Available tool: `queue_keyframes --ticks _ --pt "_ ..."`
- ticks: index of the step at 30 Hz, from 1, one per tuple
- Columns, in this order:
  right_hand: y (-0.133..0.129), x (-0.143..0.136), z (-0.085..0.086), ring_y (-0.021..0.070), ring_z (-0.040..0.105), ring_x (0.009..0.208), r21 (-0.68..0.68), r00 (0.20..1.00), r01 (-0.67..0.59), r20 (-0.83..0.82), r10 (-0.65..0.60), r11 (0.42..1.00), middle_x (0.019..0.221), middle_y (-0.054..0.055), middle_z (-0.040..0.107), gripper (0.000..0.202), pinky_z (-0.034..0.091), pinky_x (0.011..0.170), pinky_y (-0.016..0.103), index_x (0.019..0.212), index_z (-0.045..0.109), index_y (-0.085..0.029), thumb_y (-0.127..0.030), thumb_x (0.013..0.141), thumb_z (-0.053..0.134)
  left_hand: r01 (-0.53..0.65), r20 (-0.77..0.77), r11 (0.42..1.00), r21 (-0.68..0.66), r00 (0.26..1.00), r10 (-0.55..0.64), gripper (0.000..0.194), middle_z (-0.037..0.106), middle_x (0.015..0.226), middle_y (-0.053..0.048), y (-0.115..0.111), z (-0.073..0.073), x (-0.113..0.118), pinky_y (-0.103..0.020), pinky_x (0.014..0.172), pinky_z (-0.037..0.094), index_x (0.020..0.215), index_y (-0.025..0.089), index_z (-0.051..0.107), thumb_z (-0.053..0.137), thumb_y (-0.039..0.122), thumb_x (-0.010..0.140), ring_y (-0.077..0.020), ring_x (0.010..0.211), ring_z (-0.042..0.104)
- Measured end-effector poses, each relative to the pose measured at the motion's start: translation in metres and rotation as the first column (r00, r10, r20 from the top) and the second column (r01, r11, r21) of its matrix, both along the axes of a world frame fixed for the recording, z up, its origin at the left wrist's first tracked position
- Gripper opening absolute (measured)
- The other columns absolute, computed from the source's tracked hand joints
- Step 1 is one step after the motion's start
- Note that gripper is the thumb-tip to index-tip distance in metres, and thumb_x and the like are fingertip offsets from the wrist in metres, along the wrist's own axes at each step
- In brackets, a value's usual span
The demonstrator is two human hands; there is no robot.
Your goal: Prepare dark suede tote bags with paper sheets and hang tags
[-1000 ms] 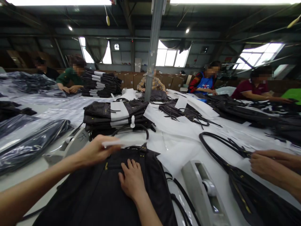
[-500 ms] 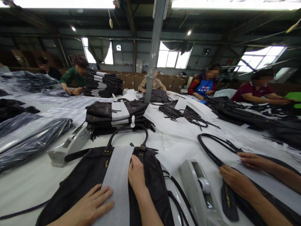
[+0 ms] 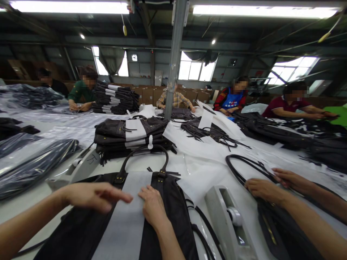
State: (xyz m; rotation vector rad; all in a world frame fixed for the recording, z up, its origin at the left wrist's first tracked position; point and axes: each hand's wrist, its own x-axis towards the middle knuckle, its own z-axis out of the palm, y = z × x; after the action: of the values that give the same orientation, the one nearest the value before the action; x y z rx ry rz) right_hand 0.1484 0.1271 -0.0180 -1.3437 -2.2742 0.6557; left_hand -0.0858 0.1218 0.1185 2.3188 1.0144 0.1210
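A black handbag [image 3: 173,213] lies flat before me, its looped handle [image 3: 166,155] pointing away. Down its middle runs a strip of white paper [image 3: 119,224]. My right hand [image 3: 154,206] rests on the paper's right edge, fingers laid out over it. Over the left part of the bag hovers my left hand [image 3: 97,196], empty, its fingers stretched toward the strip. A white plastic fitting [image 3: 150,142] stands behind the handle.
Grey tape dispensers stand right [image 3: 226,220] and left [image 3: 81,167] of the bag. Behind it is a stack of black bags [image 3: 132,139]. At right, a co-worker's hands [image 3: 267,191] handle another bag. A metal post [image 3: 173,65] rises beyond.
My left hand has lifted off the paper and moved up and left. My right hand has shifted slightly left and flattened onto the strip. The neighbour's bag has moved.
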Motion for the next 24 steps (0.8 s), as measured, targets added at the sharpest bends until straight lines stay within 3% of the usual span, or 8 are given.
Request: queue_keyframes --ticks 2,4,8,11,14,24 --pt "0.0 0.0 0.003 0.0195 0.046 0.125 0.008 1.0 -0.001 -0.001 0.001 1.0 0.125 -0.001 0.062 0.046 0.033 0.104 0.035 0.106 0.068 -0.027 -0.006 0.074 0.044 -0.142 -0.047 0.989 0.048 0.988 0.144 0.049 0.051 0.137 -0.005 0.031 -0.021 0.012 -0.032 0.105 0.04 0.133 0.025 0.05 0.039 0.048 0.091 -0.0204 0.128 0.046" --pt "0.0 0.0 0.004 0.0182 0.047 0.124 0.002 1.0 -0.004 0.0 0.004 1.0 0.12 -0.002 0.064 0.044 0.034 0.103 0.033 0.103 0.07 -0.028 -0.006 0.075 0.043 -0.211 -0.134 0.969 0.126 0.965 0.227 0.055 0.033 0.149 -0.011 0.053 -0.055 0.029 -0.04 0.113 0.027 0.141 0.017 0.039 0.029 0.045 0.095 -0.023 0.139 0.028" --pt "0.001 0.0 0.001 0.0154 0.048 0.122 -0.002 1.0 0.003 0.026 -0.003 1.0 0.114 0.0 0.067 0.042 0.034 0.104 0.029 0.1 0.071 -0.027 -0.006 0.077 0.042 -0.143 -0.277 0.967 0.209 0.94 0.199 0.061 0.014 0.154 -0.015 0.071 -0.125 0.057 -0.052 0.114 0.018 0.148 0.015 0.02 0.025 0.045 0.095 -0.0287 0.143 0.011" --pt "0.003 -0.001 -0.004 0.0154 0.049 0.121 0.029 0.999 0.026 0.038 -0.027 0.999 0.114 0.003 0.067 0.037 0.033 0.104 0.028 0.095 0.072 -0.023 -0.007 0.078 0.043 -0.152 -0.29 0.952 0.267 0.929 0.23 0.061 0.008 0.155 -0.015 0.077 -0.157 0.061 -0.054 0.113 0.016 0.149 0.018 0.012 0.021 0.046 0.096 -0.0284 0.143 0.01" --pt "0.004 -0.002 -0.005 0.0156 0.051 0.119 0.037 0.998 0.031 0.052 -0.033 0.999 0.112 0.005 0.067 0.036 0.034 0.103 0.027 0.092 0.072 -0.021 -0.006 0.077 0.043 -0.157 -0.302 0.952 0.262 0.924 0.236 0.063 0.006 0.156 -0.013 0.085 -0.167 0.058 -0.054 0.113 0.015 0.15 0.021 0.009 0.021 0.05 0.095 -0.0302 0.143 0.01" --pt "0.003 -0.002 -0.005 0.0149 0.054 0.113 0.04 1.0 0.004 0.025 -0.005 0.999 0.109 0.006 0.069 0.037 0.033 0.102 0.025 0.094 0.072 -0.018 -0.005 0.076 0.042 -0.078 -0.314 0.927 0.367 0.927 0.203 0.063 0.009 0.157 -0.014 0.086 -0.166 0.055 -0.053 0.113 0.015 0.149 0.016 0.014 0.021 0.047 0.095 -0.0304 0.143 0.011"
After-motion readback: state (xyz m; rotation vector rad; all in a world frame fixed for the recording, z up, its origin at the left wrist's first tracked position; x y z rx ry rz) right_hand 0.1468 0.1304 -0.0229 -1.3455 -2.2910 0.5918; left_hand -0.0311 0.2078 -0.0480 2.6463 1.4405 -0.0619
